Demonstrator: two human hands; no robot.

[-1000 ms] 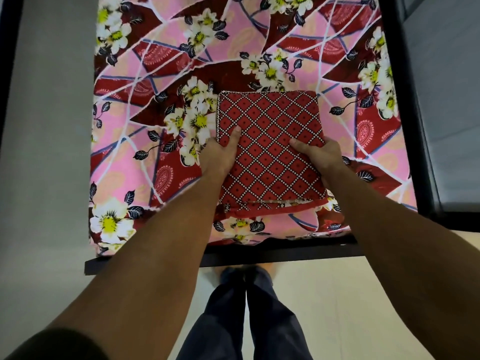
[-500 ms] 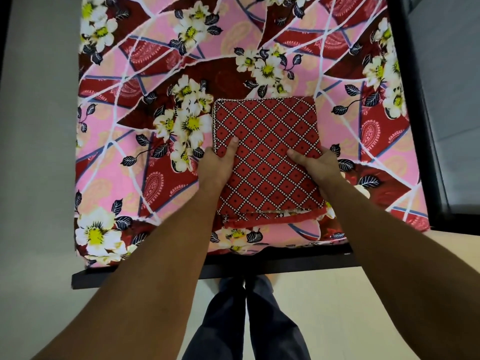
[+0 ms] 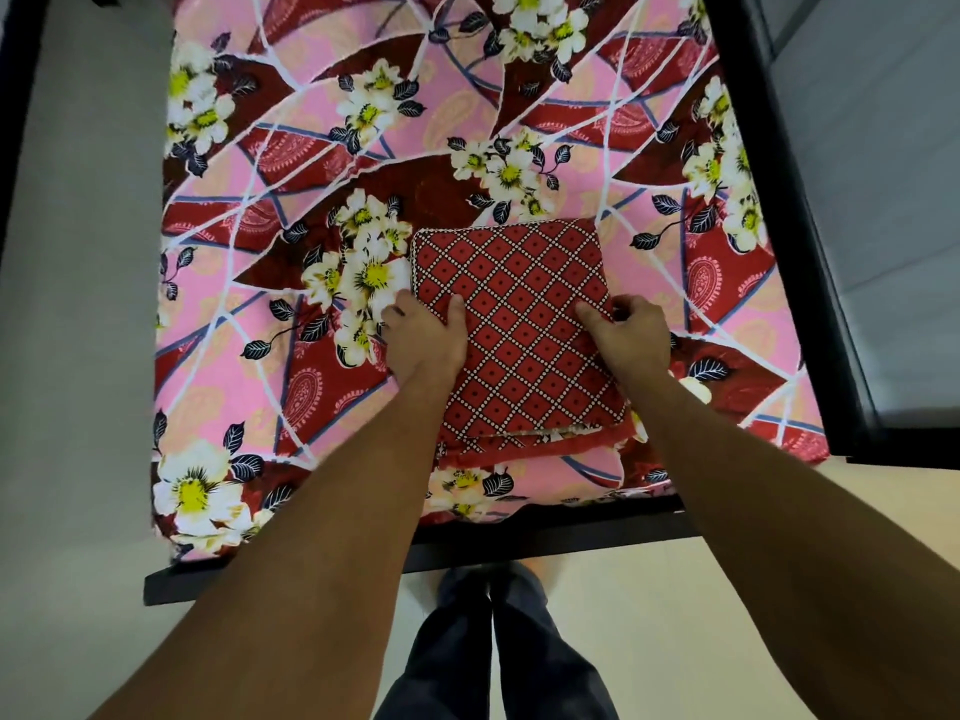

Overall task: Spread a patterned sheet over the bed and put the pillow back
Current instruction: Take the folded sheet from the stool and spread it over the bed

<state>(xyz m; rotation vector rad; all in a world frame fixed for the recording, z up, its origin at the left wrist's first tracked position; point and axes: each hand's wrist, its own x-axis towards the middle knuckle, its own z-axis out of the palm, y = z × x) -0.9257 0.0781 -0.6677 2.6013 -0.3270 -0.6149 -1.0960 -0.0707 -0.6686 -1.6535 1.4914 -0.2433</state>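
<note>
A pink and dark red sheet (image 3: 322, 163) with white flowers covers the whole bed. On it, near the bed's near end, lies a red pillow (image 3: 511, 298) with a black-and-white diamond pattern. My left hand (image 3: 423, 337) grips the pillow's left edge, thumb on top and fingers out of sight under it. My right hand (image 3: 631, 335) grips the right edge the same way, fingers curled at the side.
A black bed frame (image 3: 774, 163) runs along the right side and the near end (image 3: 519, 537). A grey wall stands at the left. My legs in dark trousers (image 3: 493, 652) stand on a pale floor at the bed's end.
Both hands have stayed on the pillow's sides and the pillow has shifted slightly farther up the bed. The right hand's fingers look more curled at the edge.
</note>
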